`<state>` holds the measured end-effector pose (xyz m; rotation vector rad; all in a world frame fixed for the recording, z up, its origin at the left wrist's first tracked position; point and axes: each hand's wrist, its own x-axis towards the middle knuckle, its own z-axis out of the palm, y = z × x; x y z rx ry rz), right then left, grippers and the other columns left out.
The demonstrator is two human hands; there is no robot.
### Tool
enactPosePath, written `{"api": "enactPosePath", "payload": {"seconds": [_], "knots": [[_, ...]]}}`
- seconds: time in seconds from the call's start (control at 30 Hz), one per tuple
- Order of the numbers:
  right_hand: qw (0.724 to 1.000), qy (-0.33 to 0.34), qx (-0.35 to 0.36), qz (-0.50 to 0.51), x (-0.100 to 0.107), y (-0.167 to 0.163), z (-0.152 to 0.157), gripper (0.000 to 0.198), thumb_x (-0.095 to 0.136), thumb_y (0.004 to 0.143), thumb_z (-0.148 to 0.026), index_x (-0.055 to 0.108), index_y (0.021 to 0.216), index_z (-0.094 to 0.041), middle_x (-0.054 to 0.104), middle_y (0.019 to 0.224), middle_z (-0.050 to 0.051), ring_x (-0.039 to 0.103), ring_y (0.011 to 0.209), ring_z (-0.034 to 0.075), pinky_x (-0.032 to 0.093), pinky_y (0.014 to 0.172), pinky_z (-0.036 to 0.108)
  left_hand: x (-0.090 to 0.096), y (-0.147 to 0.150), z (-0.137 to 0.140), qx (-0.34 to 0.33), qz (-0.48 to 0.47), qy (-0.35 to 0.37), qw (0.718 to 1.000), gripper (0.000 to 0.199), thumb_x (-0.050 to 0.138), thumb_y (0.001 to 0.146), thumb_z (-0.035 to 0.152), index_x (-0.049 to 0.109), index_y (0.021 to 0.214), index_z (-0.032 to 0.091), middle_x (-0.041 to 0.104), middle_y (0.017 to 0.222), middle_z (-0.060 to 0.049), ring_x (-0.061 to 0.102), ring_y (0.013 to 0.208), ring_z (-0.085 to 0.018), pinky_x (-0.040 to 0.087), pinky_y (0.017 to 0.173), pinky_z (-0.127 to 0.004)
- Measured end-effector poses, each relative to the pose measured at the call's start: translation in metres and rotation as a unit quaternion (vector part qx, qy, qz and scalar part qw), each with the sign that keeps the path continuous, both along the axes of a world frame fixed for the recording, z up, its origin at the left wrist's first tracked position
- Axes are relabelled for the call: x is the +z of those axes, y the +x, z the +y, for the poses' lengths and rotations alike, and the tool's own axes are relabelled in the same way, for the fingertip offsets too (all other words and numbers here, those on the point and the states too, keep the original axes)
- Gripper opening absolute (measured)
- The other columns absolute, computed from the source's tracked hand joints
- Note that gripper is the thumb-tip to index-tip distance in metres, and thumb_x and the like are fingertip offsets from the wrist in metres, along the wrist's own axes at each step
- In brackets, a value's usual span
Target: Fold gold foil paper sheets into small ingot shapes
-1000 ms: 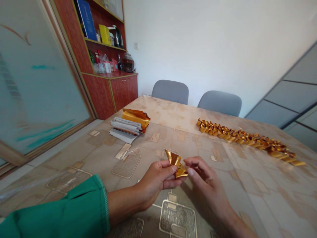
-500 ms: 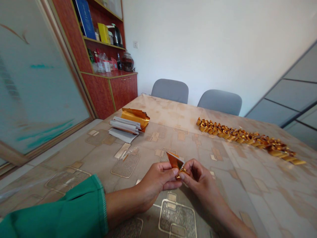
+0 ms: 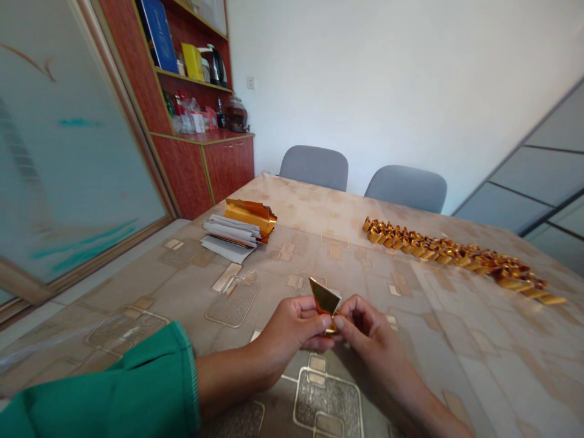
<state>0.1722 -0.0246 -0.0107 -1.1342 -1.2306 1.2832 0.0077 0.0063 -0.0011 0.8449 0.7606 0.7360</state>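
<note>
A small piece of gold foil paper (image 3: 325,298), folded to a point at its upper left, is held just above the table between both hands. My left hand (image 3: 298,325) pinches its lower left part between thumb and fingers. On the other side, my right hand (image 3: 367,325) grips the lower right edge with thumb and forefinger. The thumbs nearly meet at the bottom of the fold. The fingers cover the lower part of the paper. Its pale backing shows along the right edge.
A stack of gold and white paper sheets (image 3: 239,228) lies at the left on the patterned tablecloth (image 3: 283,274). Long rows of folded gold pieces (image 3: 447,252) run along the right. Two grey chairs (image 3: 314,167) stand behind the table, and a wooden cabinet (image 3: 205,170) at the far left.
The folded foil has turned slightly between the fingers, so its gold face shows darker and more squarely. My right thumb has shifted a little along the lower edge. Both hands keep their hold.
</note>
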Motion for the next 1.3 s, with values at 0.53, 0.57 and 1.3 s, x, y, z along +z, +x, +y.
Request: {"api": "enactPosePath", "payload": {"seconds": [0.53,0.57,1.3], "knots": [[0.994,-0.031,-0.043,0.100,0.016,-0.006,0.000,0.037,0.077,0.077,-0.049,0.054,0.069,-0.021,0.053,0.065,-0.002,0.047,0.061,0.014,0.041,0.059,0.029,0.003,-0.001,-0.004,-0.049,-0.001,-0.004,0.999,0.039,0.072,0.082,0.046,0.069,0.101,0.012,0.077,0.095,-0.014,0.073,0.078,-0.016,0.054,0.069,-0.024],[0.994,-0.030,-0.046,0.098,0.017,-0.007,0.000,0.037,0.076,0.078,-0.049,0.054,0.069,-0.021,0.052,0.065,-0.002,0.047,0.061,0.014,0.041,0.058,0.028,0.003,-0.001,-0.005,-0.055,0.003,0.001,0.998,0.038,0.074,0.080,0.044,0.070,0.099,0.012,0.076,0.096,-0.013,0.073,0.077,-0.016,0.053,0.068,-0.023],[0.999,-0.014,0.021,0.039,0.021,-0.001,-0.002,0.035,0.076,0.076,-0.053,0.060,0.081,-0.022,0.063,0.075,0.002,0.058,0.068,0.017,0.046,0.066,0.032,0.002,-0.003,0.001,0.015,0.018,0.017,1.000,0.030,0.080,0.074,0.036,0.074,0.090,0.011,0.074,0.082,-0.007,0.068,0.069,-0.011,0.051,0.064,-0.019]]}}
